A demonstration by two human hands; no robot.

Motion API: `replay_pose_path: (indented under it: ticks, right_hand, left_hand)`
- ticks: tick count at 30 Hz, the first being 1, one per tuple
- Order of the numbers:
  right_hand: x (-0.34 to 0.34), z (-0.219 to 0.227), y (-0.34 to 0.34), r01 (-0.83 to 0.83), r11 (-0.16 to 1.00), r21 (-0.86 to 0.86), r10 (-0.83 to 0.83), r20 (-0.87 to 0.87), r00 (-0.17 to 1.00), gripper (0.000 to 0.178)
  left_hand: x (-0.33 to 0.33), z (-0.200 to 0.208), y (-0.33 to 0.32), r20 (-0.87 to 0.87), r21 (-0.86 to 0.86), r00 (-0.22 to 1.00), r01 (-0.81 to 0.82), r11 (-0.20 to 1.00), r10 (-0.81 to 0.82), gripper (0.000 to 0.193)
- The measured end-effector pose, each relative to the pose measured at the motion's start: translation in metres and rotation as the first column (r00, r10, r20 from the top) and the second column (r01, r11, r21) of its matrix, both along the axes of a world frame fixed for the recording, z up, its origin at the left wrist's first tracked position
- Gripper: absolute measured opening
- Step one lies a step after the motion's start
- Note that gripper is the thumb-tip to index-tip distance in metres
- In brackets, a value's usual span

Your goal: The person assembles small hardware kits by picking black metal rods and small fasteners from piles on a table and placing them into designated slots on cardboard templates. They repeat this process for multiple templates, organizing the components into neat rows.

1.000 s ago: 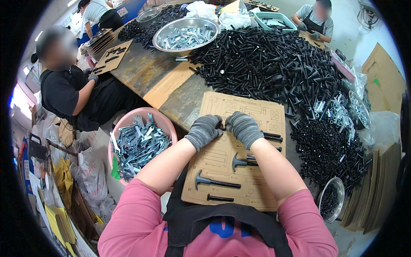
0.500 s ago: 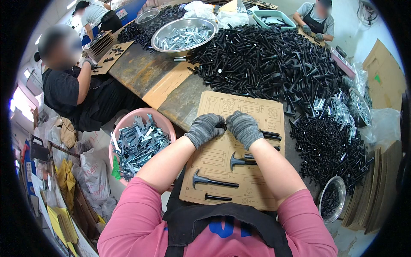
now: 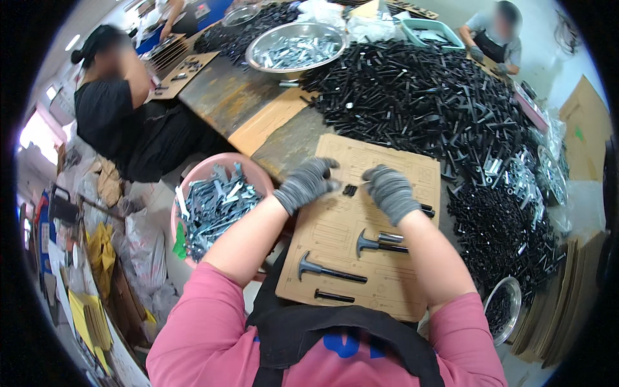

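Observation:
My left hand and my right hand, both in grey knit gloves, are over the upper part of a printed cardboard sheet. The fingers of both are parted, with nothing seen in them. Between them a small cluster of short black pieces lies on the sheet; their exact kind is too small to tell. Lower down are two black hammer-shaped parts with curved heads, one upper and one lower. A black bolt and a silver cylinder rest there too. My right forearm partly covers black rods.
A big heap of black metal parts covers the table beyond the sheet. Small black pieces are piled to the right, above a metal bowl. A pink basin of wrenches stands left. Co-workers sit at left and far right.
My hands have drawn apart, uncovering the small black pieces between them. The view has shifted slightly. The co-worker at left has raised a hand toward the head.

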State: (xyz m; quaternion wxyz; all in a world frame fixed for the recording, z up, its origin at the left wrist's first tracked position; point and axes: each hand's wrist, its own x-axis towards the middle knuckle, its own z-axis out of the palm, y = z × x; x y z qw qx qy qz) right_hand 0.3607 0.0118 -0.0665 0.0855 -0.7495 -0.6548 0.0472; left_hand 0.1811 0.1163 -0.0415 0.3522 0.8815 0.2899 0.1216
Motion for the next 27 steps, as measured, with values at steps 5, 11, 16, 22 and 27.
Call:
replay_pose_path:
  ticks: [5,11,16,22,27]
  right_hand:
    - [0.029,0.022,-0.031,0.093,0.993,0.067,-0.09,-0.047,0.995,0.019]
    - [0.027,0.026,-0.041,0.029,0.974,0.225,0.01,-0.167,0.986,0.014]
    - [0.009,0.034,-0.052,0.108,0.965,0.239,-0.019,-0.349,0.937,0.012]
    - [-0.007,0.04,-0.061,0.092,0.966,0.241,0.013,-0.403,0.915,0.012]
    - [-0.013,0.044,-0.067,0.156,0.967,0.202,-0.042,-0.475,0.879,0.011]
  left_hand:
    - [-0.09,-0.004,0.064,0.062,0.125,0.955,-0.297,0.947,0.291,0.031]
    - [-0.211,-0.052,0.073,-0.346,0.386,0.803,-0.349,0.854,0.485,0.024]
    - [-0.194,-0.093,0.046,-0.689,0.341,0.648,-0.106,0.934,0.325,0.029]
    - [-0.164,-0.094,0.026,-0.569,0.49,0.69,-0.154,0.858,0.448,0.056]
    - [-0.17,-0.11,0.043,-0.641,0.495,0.666,-0.021,0.869,0.381,0.06]
